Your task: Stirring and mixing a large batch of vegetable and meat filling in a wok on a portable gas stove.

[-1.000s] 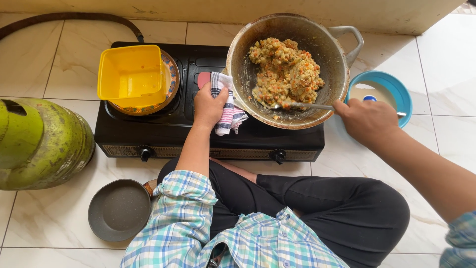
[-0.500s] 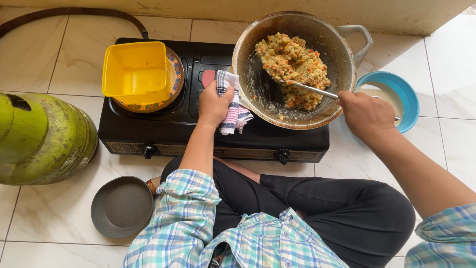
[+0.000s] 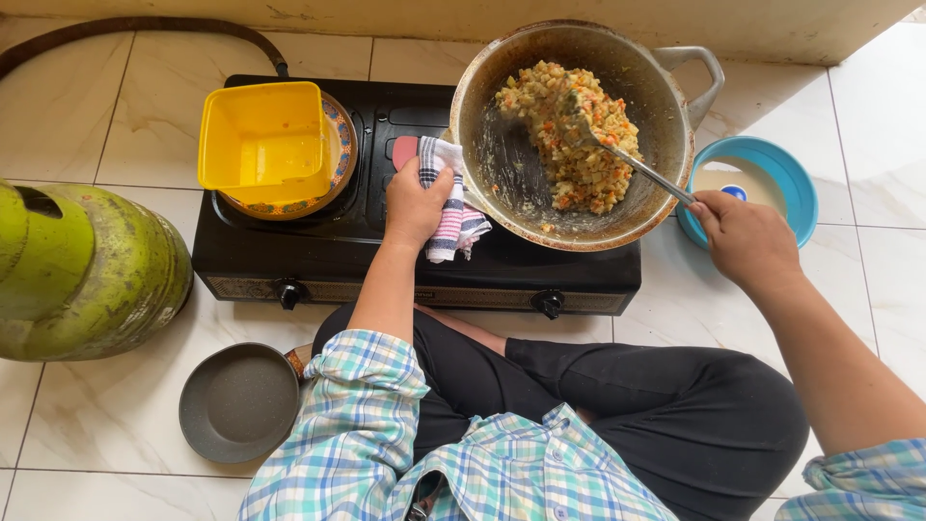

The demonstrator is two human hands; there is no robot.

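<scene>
A round metal wok (image 3: 502,164) sits on the right burner of a black two-burner stove (image 3: 386,260), holding a chopped yellow-orange vegetable mix (image 3: 569,135). My left hand (image 3: 417,205) grips the wok's near-left handle through a striped cloth (image 3: 453,207). My right hand (image 3: 743,236) holds a metal spoon (image 3: 627,159) whose bowl is pushed into the mix.
A yellow square tub (image 3: 260,135) rests on a patterned plate on the left burner. A blue bowl (image 3: 781,164) of pale liquid stands right of the stove. A green gas cylinder (image 3: 87,270) lies at left, its hose behind. A small grey pan (image 3: 236,400) sits by my knee.
The spoon has moved from the wok's near edge up into the middle of the mix. The food has been pushed toward the wok's far side. My left hand keeps its hold.
</scene>
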